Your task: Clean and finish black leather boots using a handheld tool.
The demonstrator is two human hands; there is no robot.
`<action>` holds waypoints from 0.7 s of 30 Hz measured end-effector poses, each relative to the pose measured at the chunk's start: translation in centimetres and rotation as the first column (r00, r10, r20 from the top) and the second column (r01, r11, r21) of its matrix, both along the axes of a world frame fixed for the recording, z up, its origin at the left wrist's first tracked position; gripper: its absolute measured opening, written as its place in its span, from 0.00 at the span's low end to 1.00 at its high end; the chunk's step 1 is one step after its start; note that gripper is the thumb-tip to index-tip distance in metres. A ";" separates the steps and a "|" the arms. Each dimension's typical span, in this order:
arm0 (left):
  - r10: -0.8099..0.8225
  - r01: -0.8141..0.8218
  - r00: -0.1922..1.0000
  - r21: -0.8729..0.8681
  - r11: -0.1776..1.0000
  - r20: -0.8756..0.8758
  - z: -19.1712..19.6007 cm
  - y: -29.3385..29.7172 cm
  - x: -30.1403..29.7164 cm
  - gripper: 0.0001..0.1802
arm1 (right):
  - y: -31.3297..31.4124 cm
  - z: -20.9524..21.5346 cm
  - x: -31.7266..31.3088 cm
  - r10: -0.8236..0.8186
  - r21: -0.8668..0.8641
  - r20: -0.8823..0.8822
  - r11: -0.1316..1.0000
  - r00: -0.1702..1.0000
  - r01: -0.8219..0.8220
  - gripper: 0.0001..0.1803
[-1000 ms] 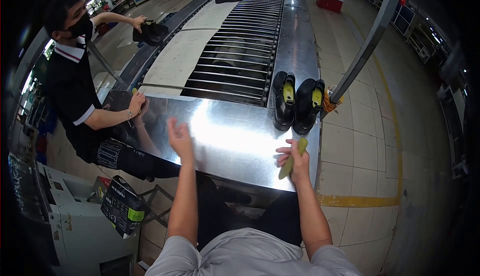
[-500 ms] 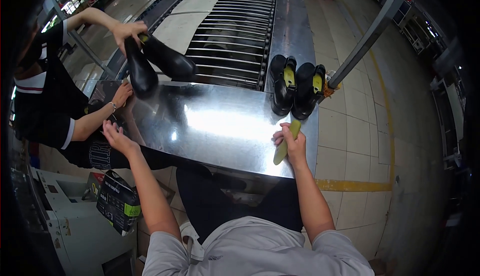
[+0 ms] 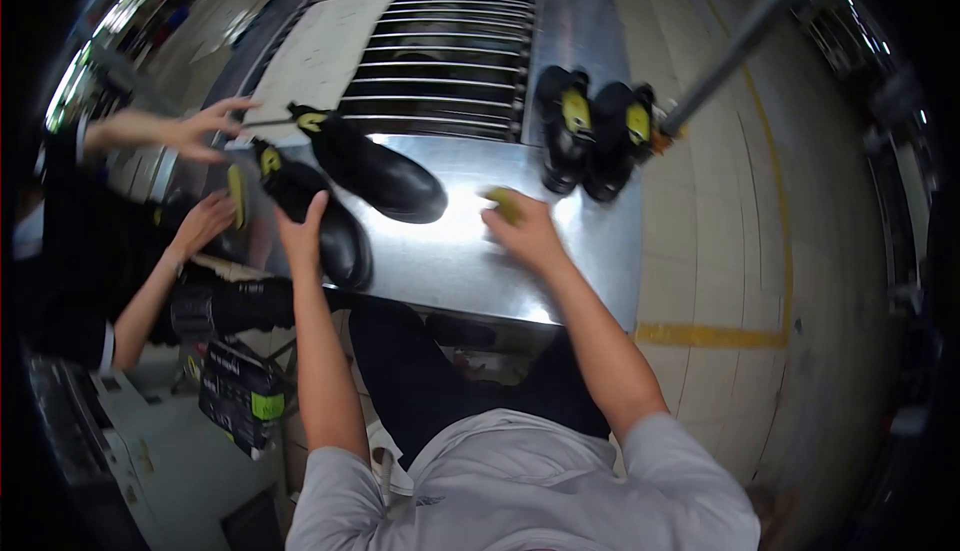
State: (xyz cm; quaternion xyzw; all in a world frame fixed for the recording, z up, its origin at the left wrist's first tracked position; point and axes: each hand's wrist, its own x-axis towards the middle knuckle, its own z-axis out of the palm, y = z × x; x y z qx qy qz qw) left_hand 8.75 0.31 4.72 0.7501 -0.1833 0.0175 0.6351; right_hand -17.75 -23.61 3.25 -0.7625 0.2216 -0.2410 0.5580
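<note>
Your left hand (image 3: 301, 236), thumb wide, now at nearest black shoe (image 3: 346, 252), newly lying on worktop (image 3: 470, 276), right hand (image 3: 526, 229) gripping olive strip (image 3: 507, 206)

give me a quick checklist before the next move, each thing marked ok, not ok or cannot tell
1. Left hand at the nearer black shoe: ok.
2. Firm hold on that shoe: cannot tell, the fingers are partly hidden.
3. Right hand free: not ok, it holds an olive-green piece.
4. Farther black shoe clear of the right hand: ok, a gap shows.
5. Co-worker's raised hand off both of these shoes: ok, it looks apart from them.
6. Pair of black shoes on the right clear of the right hand: ok.
</note>
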 end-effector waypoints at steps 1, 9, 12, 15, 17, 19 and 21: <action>0.017 -0.018 0.999 0.034 0.999 0.029 -0.8 1.1 1.2 0.50 | 1.3 1.4 3.5 0.058 0.018 0.081 0.998 0.995 -0.059 0.20; 0.030 -0.033 0.999 0.067 0.997 0.045 -1.7 -0.2 0.4 0.45 | 4.6 4.7 20.8 -0.027 -0.357 -0.149 0.934 0.989 -0.028 0.38; 0.021 -0.029 0.997 0.098 0.995 0.079 -1.1 0.2 0.5 0.46 | 4.0 4.7 21.6 0.016 -0.366 -0.102 0.929 0.995 -0.052 0.31; 0.007 -0.027 0.994 0.177 0.984 0.113 -1.2 1.0 1.9 0.49 | 4.9 5.1 20.6 -0.014 -0.449 -0.078 0.893 0.997 -0.022 0.25; -0.031 0.000 0.988 0.202 0.979 0.154 -1.2 0.1 1.8 0.49 | 4.5 4.6 18.6 -0.087 -0.487 -0.091 0.873 0.992 0.032 0.25; -0.019 -0.024 0.978 0.207 0.978 0.207 -1.5 1.3 2.9 0.49 | 5.9 4.4 15.5 -0.093 -0.514 -0.051 0.856 0.994 0.054 0.24; -0.035 0.030 0.999 0.136 0.990 0.032 -1.5 2.6 3.0 0.50 | 7.0 4.3 10.7 -0.081 -0.492 -0.031 0.869 0.996 0.055 0.26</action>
